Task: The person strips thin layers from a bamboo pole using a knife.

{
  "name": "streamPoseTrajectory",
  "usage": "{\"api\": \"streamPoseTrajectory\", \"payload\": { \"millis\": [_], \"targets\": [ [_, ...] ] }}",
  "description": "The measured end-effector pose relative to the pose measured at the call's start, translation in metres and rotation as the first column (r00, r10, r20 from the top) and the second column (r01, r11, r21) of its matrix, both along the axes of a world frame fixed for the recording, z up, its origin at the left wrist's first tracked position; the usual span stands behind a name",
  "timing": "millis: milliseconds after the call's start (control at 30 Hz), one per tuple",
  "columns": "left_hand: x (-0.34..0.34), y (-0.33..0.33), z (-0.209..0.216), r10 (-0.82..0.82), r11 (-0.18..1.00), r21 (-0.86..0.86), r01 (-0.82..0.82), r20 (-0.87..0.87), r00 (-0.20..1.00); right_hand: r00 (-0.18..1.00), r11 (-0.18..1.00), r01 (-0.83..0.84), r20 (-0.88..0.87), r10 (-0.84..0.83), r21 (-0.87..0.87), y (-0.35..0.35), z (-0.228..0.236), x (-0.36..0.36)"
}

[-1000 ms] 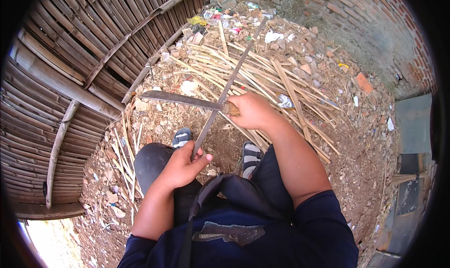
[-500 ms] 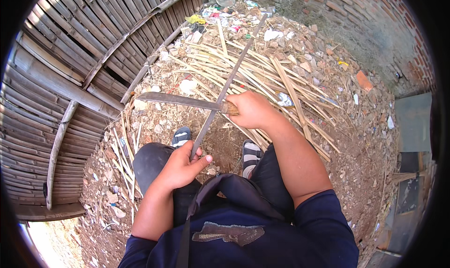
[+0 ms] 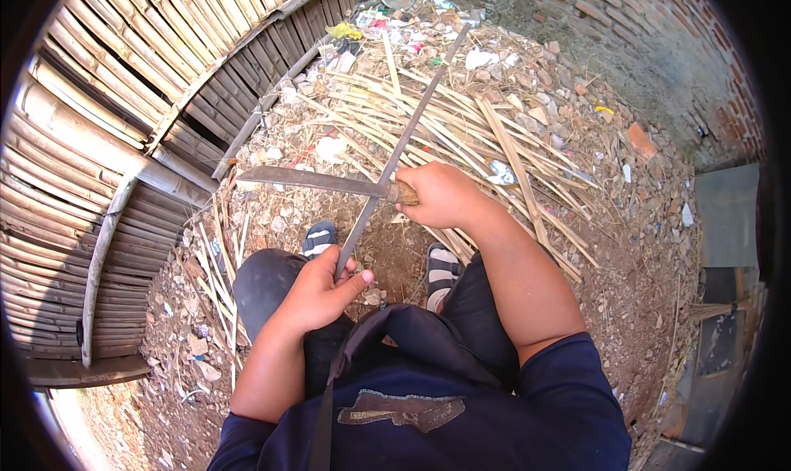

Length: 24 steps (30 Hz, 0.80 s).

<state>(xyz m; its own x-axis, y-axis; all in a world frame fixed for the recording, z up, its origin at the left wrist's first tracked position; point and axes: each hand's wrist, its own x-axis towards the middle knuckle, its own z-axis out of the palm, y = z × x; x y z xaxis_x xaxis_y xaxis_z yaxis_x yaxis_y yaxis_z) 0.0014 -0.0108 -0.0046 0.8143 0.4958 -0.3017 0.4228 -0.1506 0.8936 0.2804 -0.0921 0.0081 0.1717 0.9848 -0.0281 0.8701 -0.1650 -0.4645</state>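
Note:
A machete [image 3: 309, 179] with a short wooden handle is gripped in my right hand [image 3: 437, 194], its dark blade pointing left. A long, flat grey-brown strip [image 3: 420, 108], which looks like split bamboo, runs slantwise from my lap toward the far side. My left hand [image 3: 323, 288] is closed round its near end, with the thumb sticking out to the right. The blade crosses the strip close to the machete's handle, and the two appear to touch there. My right fingers are partly hidden behind the handle.
Pale split strips [image 3: 461, 133] lie in a loose pile beyond my hands, and a smaller bundle [image 3: 221, 277] lies left of my knee. A bamboo wall [image 3: 107, 141] stands at left, a brick wall [image 3: 626, 59] at far right. Rubble and litter [image 3: 486, 59] cover the ground.
The machete's tip has shifted slightly to the left and down. Both hands and the strip stay nearly where they were. Sunlight on the bamboo wall looks brighter.

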Motion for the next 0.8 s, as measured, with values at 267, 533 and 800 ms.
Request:
{"api": "streamPoseTrajectory", "payload": {
  "millis": [267, 533, 800],
  "targets": [
    [-0.0005, 0.0001, 0.0000, 0.002, 1.000, -0.003, -0.002, -0.013, 1.000, 1.000, 1.000, 0.000, -0.023, 0.000, -0.002, -0.0004, -0.0005, -0.0011],
    [0.0005, -0.0011, 0.0027, -0.008, 0.999, 0.034, 0.008, -0.022, 1.000, 0.998, 1.000, 0.002, -0.070, -0.002, -0.006, -0.0020, -0.0014, -0.0014],
    [0.0016, -0.0013, 0.0043, -0.014, 0.999, 0.043, 0.016, -0.035, 0.999, 0.996, 1.000, -0.007, -0.084, 0.004, -0.025, -0.0027, 0.0008, 0.0000]
  ]
}}
